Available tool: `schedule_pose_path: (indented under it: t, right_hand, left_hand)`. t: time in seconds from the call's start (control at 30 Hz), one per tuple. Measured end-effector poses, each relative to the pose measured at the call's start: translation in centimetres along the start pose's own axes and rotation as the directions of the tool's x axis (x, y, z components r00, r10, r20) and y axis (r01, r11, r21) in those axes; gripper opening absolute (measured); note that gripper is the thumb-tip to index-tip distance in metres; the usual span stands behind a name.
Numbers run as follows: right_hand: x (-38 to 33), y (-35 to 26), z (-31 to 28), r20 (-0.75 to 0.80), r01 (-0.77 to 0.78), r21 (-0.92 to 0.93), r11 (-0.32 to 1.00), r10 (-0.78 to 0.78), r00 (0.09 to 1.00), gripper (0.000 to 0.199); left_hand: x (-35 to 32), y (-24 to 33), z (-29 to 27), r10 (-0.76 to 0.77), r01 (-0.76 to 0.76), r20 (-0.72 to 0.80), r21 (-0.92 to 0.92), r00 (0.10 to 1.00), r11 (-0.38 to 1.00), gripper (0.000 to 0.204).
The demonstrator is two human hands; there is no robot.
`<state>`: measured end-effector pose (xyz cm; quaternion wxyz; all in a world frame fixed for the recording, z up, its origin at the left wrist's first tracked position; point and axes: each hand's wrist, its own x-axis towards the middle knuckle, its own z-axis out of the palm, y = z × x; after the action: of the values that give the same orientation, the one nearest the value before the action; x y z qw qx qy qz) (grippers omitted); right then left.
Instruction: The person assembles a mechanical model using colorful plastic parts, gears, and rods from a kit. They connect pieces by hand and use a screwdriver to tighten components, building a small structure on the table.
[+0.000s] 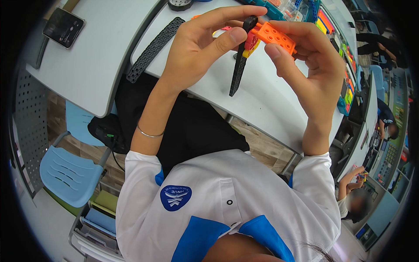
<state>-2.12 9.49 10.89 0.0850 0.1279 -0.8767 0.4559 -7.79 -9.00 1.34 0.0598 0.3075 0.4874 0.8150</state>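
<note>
So both hands are up over the near edge of the white table (262,100), working on one little assembly held between them. The left hand (196,48) has its thumb and index finger pressed together around the top end of a black perforated strip (239,65), right where it meets a red and yellow piece (250,43). The right hand (310,65) pinches the orange holed block (273,35) between thumb and fingers, block sticking out toward the left hand. Thing to notice: the strip's long axis runs almost straight down from the joint, tilted a bit toward the person's left, free end dangling above the tabletop and touching nothing. The block lies crosswise to it, so the two parts make a rough L with the joint at the corner, squarely between the two grips. Left hand is nearer the strip, right nearer the block. A longer black holed beam (152,48) lies on the table, off to the left, well apart from both hands, plus a phone (63,27) further out.
</note>
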Motion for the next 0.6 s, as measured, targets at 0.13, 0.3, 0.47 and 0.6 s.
schedule_pose_path:
  t: [0.13,0.3,0.47,0.6]
  right_hand:
    - [0.0,0.0,0.0,0.003,-0.025,-0.018,1.000,0.025,1.000,0.024]
    - [0.1,0.8,0.4,-0.028,0.075,-0.051,0.996,-0.077,0.997,0.021]
    - [0.1,1.0,0.3,0.011,0.047,-0.103,0.994,-0.046,0.999,0.018]
    - [0.1,1.1,0.8,0.003,0.006,-0.167,0.986,-0.006,1.000,0.014]
  left_hand:
    - [0.1,-0.4,0.0,0.056,-0.056,0.024,0.007,0.998,0.998,0.035]
    - [-0.2,-0.1,0.5,0.019,-0.019,0.006,0.036,1.000,0.999,0.033]
    - [-0.2,-0.6,0.4,0.038,-0.039,0.016,0.068,0.999,0.997,0.034]
    - [-0.3,-1.4,0.4,0.062,-0.062,0.008,0.078,0.998,0.995,0.035]
